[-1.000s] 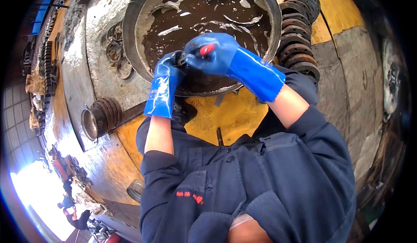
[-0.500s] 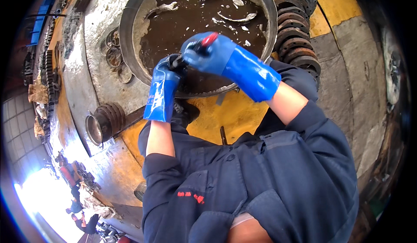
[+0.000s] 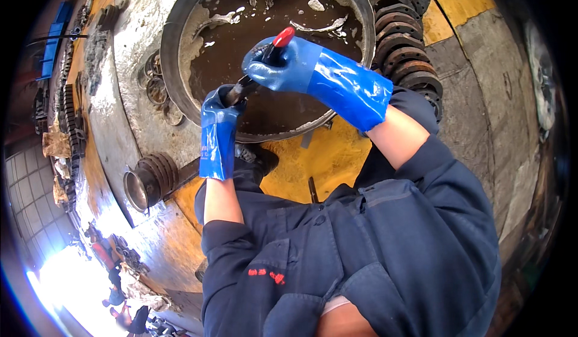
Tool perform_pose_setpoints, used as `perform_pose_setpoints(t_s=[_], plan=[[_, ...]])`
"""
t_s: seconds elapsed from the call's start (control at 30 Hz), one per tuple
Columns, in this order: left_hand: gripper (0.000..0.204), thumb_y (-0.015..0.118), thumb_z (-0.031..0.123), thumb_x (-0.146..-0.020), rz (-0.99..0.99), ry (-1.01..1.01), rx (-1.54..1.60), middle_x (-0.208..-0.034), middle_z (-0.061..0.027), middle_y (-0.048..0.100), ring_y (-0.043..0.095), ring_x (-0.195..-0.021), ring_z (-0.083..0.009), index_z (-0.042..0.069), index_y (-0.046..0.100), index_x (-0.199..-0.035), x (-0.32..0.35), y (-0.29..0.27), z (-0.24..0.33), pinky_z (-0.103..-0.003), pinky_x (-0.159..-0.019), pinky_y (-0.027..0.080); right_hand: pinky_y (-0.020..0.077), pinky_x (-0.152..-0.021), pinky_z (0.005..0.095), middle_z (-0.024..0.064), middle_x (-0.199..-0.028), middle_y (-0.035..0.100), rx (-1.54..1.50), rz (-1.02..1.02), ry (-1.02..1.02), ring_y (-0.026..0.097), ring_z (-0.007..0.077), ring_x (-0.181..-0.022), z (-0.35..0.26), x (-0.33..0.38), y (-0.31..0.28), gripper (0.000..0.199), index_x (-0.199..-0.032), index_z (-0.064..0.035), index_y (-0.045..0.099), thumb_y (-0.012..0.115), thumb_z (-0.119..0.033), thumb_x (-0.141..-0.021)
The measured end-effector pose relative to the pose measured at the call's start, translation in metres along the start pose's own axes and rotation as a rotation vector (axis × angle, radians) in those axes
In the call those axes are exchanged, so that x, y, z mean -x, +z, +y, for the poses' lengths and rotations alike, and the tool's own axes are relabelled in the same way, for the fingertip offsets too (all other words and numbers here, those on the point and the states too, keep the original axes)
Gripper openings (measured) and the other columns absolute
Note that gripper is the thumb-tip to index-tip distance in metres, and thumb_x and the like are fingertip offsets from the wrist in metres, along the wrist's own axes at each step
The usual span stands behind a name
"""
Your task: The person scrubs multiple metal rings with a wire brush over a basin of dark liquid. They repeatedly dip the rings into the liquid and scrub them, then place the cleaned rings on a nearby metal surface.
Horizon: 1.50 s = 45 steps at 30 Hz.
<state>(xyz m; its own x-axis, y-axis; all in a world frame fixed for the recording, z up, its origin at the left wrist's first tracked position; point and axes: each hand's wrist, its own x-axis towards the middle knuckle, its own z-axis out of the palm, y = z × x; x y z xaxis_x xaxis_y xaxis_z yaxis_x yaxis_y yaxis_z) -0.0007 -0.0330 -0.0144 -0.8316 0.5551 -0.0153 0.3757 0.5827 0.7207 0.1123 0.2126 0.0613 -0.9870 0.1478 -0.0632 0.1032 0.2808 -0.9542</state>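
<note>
Both my hands wear long blue rubber gloves and are held close together over a large round basin of dark brown liquid. My right hand is closed around a dark-handled tool with a red end, which sticks up past the glove. The tool's other end, dark and flattened, reaches down to my left hand. My left hand is curled closed beside that end; what it grips is hidden by the glove. Curved pieces and pale scraps lie in the liquid beyond my hands.
Dark rusty discs stand in a row right of the basin. Thin metal rings lie to its left. A ribbed metal cylinder rests nearer on the left. Other people appear small at the lower left.
My right hand has shifted slightly left and the tool's red end now points more upward. My left hand is a little lower and further left. The whole view has also shifted slightly.
</note>
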Motion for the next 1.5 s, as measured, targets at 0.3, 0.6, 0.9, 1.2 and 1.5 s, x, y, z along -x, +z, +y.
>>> perform_pose_setpoints(t_s=[0.3, 0.6, 0.9, 1.2, 1.5], plan=[[0.034, 0.085, -0.004, -0.082, 0.11, -0.137, 0.778, -0.102, -0.0114, 0.079, 0.074, -0.088, -0.0183, -0.001, 0.074, -0.114, -0.001, -0.009, -0.014, -0.032, -0.083, 0.061, 0.0605, -0.075, 0.028, 0.01, -0.099, 0.08, -0.591, 0.443, 0.327, 0.075, 0.0167, -0.085, 0.113, -0.025, -0.02, 0.022, -0.111, -0.0008, 0.079, 0.075, -0.016, -0.096], [0.028, 0.069, -0.015, -0.092, 0.106, -0.077, 0.784, -0.114, -0.0131, 0.079, 0.075, -0.103, -0.0198, -0.003, 0.072, -0.117, 0.004, -0.021, 0.011, -0.03, -0.097, 0.058, 0.0581, -0.076, 0.0339, 0.01, -0.09, 0.075, -0.454, 0.383, 0.233, 0.072, 0.0193, -0.081, 0.112, -0.007, -0.002, 0.034, -0.105, 0.0001, 0.077, 0.074, -0.032, -0.097], [0.028, 0.062, -0.019, -0.092, 0.036, -0.141, 1.038, -0.117, -0.0149, 0.076, 0.073, -0.115, -0.0272, 0.002, 0.067, -0.11, 0.0, -0.017, 0.029, -0.037, -0.107, 0.055, 0.0546, -0.101, 0.039, 0.0152, -0.115, 0.079, -0.044, 0.056, 0.182, 0.074, 0.0264, -0.111, 0.087, 0.008, 0.003, 0.053, -0.122, -0.0099, 0.078, 0.074, -0.055, -0.095], [0.039, 0.083, 0.002, -0.084, -0.044, 0.015, 0.556, -0.125, -0.0142, 0.076, 0.073, -0.107, -0.0238, 0.001, 0.071, -0.121, -0.018, -0.006, 0.013, -0.038, -0.097, 0.06, 0.0588, -0.09, 0.0407, 0.0129, -0.103, 0.079, 0.282, 0.315, 0.135, 0.076, 0.0303, -0.096, 0.068, 0.005, 0.005, 0.037, -0.117, -0.0128, 0.076, 0.077, -0.041, -0.092], [0.04, 0.083, 0.029, -0.083, -0.26, -0.01, 0.128, -0.102, -0.0143, 0.076, 0.074, -0.091, -0.0239, 0.002, 0.076, -0.112, 0.004, -0.004, 0.083, -0.037, -0.083, 0.058, 0.0608, -0.072, 0.0466, 0.0094, -0.099, 0.077, 1.084, 0.254, -0.123, 0.077, 0.0322, -0.087, 0.064, 0.002, 0.023, 0.057, -0.134, -0.0127, 0.066, 0.08, -0.028, -0.082]])
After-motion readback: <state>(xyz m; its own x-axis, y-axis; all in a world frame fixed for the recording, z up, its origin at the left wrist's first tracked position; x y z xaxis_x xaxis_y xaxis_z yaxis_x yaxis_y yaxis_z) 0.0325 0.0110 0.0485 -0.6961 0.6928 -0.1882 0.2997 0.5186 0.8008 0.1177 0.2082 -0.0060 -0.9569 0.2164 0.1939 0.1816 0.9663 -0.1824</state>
